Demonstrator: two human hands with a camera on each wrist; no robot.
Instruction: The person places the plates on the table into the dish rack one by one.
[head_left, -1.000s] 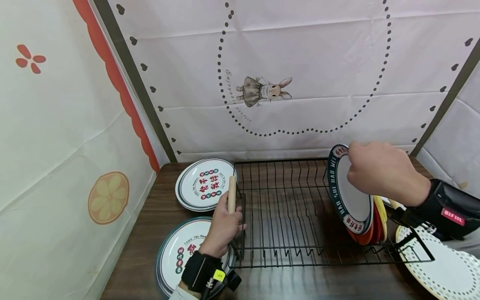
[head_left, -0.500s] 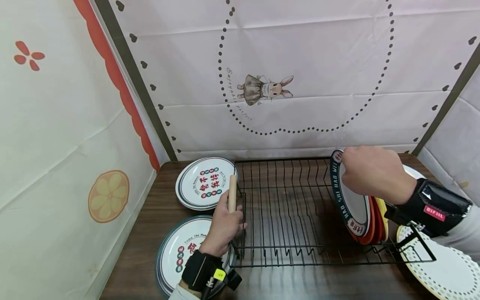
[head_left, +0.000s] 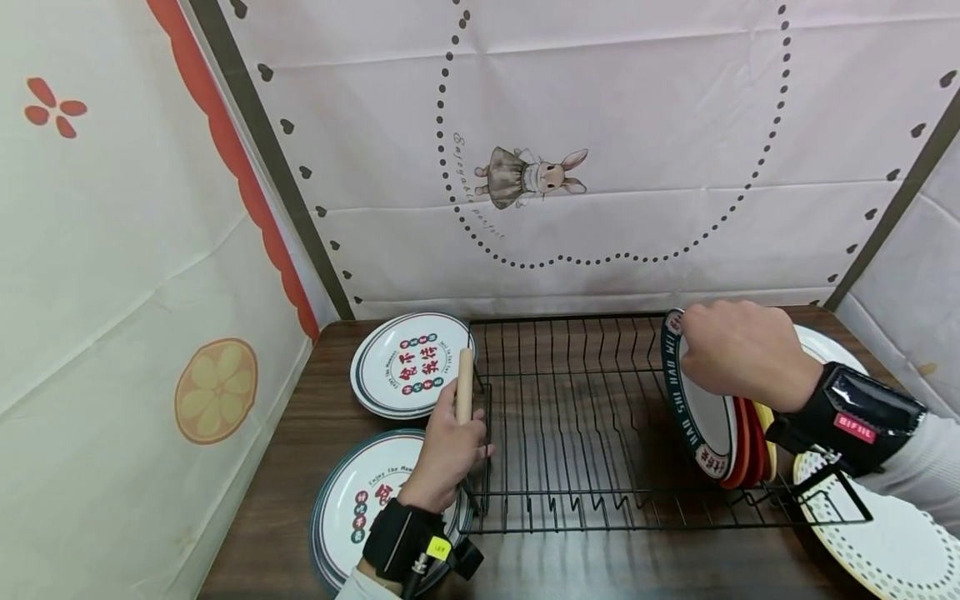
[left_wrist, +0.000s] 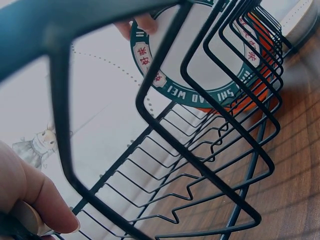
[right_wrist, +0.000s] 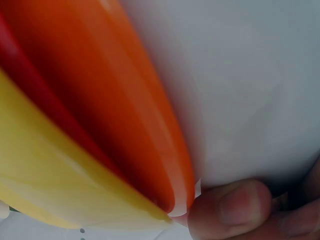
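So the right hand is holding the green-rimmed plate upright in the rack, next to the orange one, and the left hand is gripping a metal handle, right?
Almost. The head view shows the left hand gripping a wooden handle, not metal. The right hand does hold the green-rimmed plate upright in the rack, beside the orange plate.

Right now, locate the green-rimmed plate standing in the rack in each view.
Head: green-rimmed plate at the rack's right end, top held by the right hand.
Left wrist: upper centre, behind the wires.
Right wrist: white surface, upper right.
Shared landmark: the orange plate behind it.
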